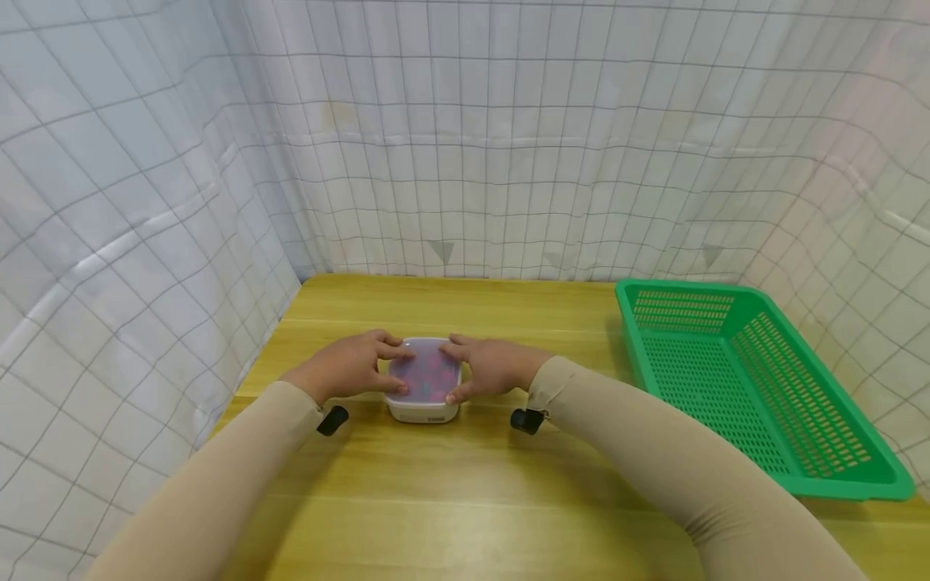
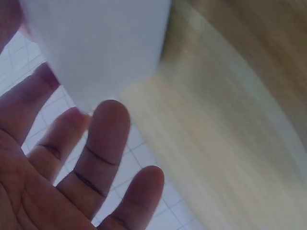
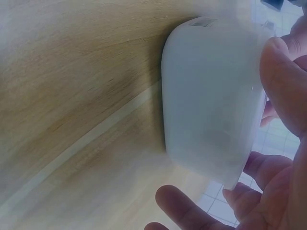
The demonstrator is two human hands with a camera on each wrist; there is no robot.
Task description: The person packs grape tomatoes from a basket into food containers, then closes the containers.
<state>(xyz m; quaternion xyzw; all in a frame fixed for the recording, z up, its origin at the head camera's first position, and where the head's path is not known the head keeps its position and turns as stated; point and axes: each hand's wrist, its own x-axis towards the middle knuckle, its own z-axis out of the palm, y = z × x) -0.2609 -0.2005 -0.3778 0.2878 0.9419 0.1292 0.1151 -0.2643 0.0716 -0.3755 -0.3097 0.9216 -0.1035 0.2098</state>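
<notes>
A white plastic food container [image 1: 424, 413] with a translucent lid [image 1: 427, 368] stands on the wooden table; pink and reddish colour shows through the lid. My left hand [image 1: 349, 365] touches the lid's left side, thumb near the front corner and fingertips toward the back. My right hand [image 1: 497, 365] does likewise on the right, its thumb at the front right corner. In the left wrist view, the container's wall [image 2: 105, 43] rises beside extended fingers [image 2: 108, 139]. The right wrist view has the thumb [image 3: 278, 76] along the lid's rim, with some fingers apart from the wall [image 3: 206, 100].
On the right of the wooden table [image 1: 465, 516] stands a green perforated basket [image 1: 770, 486]. White grid-patterned sheeting [image 1: 494, 145] encloses the table at the back and both sides. Dark wrist devices [image 1: 527, 420] sit below both cuffs.
</notes>
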